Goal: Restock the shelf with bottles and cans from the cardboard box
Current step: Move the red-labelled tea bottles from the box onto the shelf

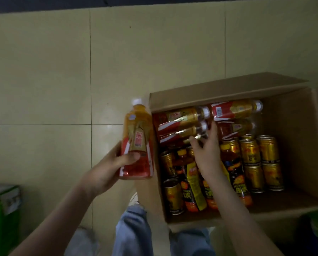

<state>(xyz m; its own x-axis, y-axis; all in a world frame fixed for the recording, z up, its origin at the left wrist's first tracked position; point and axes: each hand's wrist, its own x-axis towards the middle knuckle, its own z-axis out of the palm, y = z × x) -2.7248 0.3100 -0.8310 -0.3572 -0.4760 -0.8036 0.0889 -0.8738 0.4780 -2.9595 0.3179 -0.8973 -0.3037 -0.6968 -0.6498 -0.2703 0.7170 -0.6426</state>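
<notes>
In the left hand (106, 170), a bottle (137, 137)

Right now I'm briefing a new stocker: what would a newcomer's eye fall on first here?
The left hand holds an orange bottle by its base beside the cardboard box, over the tiled floor. The right hand reaches into the box, fingers at the lying bottles along its far side; gold cans sit nearer, at right.
</notes>
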